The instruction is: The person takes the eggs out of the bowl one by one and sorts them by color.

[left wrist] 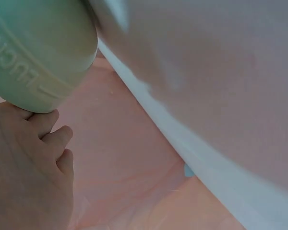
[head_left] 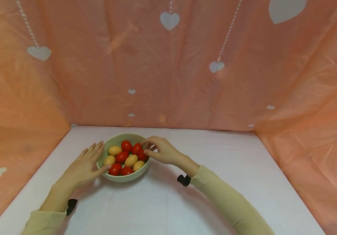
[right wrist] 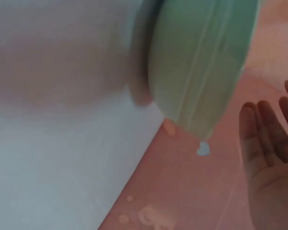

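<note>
A pale green round bowl (head_left: 123, 179) stands on the white tabletop, filled with several red egg-shaped pieces (head_left: 122, 157) and several yellow ones (head_left: 131, 161). My left hand (head_left: 81, 168) lies along the bowl's left rim, fingers extended and thumb over the near edge. In the left wrist view its fingertips are right at the bowl's wall (left wrist: 48, 57), which has raised lettering. Over the right rim, my right hand (head_left: 166, 152) has thumb and fingers spread apart, close above a red piece (head_left: 143, 155). The right wrist view shows that hand (right wrist: 273, 163) with nothing between its fingers.
White cloth (head_left: 168, 202) covers the table. Peach-orange sheeting with pale hearts hangs as a back wall (head_left: 168, 81) and as side walls. A black wrist device (head_left: 72, 206) is on the left wrist, another black one (head_left: 184, 180) on the right.
</note>
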Demonstrator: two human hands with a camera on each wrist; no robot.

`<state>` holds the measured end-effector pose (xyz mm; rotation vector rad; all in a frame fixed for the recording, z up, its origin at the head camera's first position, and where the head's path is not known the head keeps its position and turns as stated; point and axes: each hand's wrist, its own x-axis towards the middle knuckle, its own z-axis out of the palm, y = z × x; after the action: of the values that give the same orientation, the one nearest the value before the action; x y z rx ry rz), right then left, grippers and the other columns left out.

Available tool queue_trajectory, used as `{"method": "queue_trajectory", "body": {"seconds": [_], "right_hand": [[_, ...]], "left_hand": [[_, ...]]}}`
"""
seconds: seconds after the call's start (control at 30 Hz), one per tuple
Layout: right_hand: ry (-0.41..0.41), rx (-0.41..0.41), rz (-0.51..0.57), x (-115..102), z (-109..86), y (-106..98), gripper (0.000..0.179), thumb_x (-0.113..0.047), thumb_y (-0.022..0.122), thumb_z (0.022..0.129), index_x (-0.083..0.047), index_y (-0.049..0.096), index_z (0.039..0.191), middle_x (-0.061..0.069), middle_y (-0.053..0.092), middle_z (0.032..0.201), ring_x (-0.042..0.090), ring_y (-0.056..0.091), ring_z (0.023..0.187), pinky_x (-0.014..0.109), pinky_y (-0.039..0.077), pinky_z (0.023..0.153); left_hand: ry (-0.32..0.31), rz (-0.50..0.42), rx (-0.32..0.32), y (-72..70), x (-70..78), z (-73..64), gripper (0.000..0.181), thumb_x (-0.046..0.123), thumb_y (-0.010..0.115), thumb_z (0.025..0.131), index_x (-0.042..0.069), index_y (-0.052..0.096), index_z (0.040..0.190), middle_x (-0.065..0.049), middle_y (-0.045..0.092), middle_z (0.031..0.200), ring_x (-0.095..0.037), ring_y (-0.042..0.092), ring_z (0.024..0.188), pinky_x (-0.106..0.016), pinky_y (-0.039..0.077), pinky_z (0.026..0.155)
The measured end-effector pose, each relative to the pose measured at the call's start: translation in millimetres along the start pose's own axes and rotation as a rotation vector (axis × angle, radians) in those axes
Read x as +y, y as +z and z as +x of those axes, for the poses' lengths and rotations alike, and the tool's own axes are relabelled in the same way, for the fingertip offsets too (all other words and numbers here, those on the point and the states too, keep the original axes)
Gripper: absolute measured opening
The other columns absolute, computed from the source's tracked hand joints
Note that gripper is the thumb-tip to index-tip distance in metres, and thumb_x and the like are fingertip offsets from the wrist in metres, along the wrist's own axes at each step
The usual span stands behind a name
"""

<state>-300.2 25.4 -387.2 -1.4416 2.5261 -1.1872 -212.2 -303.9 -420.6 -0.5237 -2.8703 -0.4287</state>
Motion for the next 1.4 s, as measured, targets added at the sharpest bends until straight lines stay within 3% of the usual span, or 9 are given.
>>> {"method": "queue_trajectory", "body": {"seconds": [0.3,0.57,0.87,1.17,1.4], "right_hand": [[0.024,-0.190,-0.120,0.5,38.2,8.8,0.028,-0.009,0.069,0.099,-0.004,0.071,0.127,0.013,0.072,0.123,0.020,0.065,0.101,0.026,0.054,0.092],[0.019,-0.314,-0.190,5.5,58.6,18.2,0.027,-0.007,0.070,0.099,-0.008,0.073,0.125,0.011,0.071,0.112,0.017,0.063,0.095,0.016,0.048,0.083],[0.009,-0.438,-0.258,13.0,66.2,23.1,0.028,-0.008,0.077,0.094,-0.012,0.077,0.122,0.002,0.070,0.122,0.012,0.061,0.103,0.013,0.045,0.089],[-0.050,-0.553,-0.336,9.7,73.3,35.9,0.029,-0.016,0.077,0.096,-0.014,0.077,0.124,0.003,0.065,0.121,0.011,0.058,0.109,0.016,0.042,0.097],[-0.073,-0.558,-0.383,7.5,71.3,43.8,0.031,-0.027,0.078,0.095,-0.017,0.077,0.125,-0.002,0.062,0.111,0.007,0.058,0.102,0.016,0.040,0.093]], "left_hand": [[0.005,-0.009,-0.016,-4.1,-1.8,9.5,0.094,0.055,0.061,0.100,-0.008,0.026,0.160,-0.024,0.023,0.169,-0.049,0.024,0.153,-0.061,0.019,0.125],[0.006,-0.021,-0.026,-5.6,-1.5,16.4,0.093,0.054,0.060,0.101,-0.008,0.025,0.161,-0.024,0.022,0.169,-0.048,0.021,0.154,-0.061,0.018,0.125],[0.013,-0.021,-0.030,2.9,-0.8,19.3,0.094,0.055,0.061,0.100,-0.009,0.027,0.160,-0.025,0.024,0.168,-0.049,0.023,0.154,-0.061,0.020,0.125],[0.012,-0.002,-0.015,4.9,-3.5,8.0,0.093,0.053,0.063,0.099,-0.009,0.028,0.159,-0.027,0.027,0.167,-0.050,0.026,0.151,-0.061,0.022,0.124],[-0.003,-0.002,-0.014,4.7,0.8,1.9,0.093,0.054,0.064,0.098,-0.009,0.031,0.158,-0.027,0.029,0.166,-0.050,0.027,0.152,-0.060,0.022,0.124]]}}
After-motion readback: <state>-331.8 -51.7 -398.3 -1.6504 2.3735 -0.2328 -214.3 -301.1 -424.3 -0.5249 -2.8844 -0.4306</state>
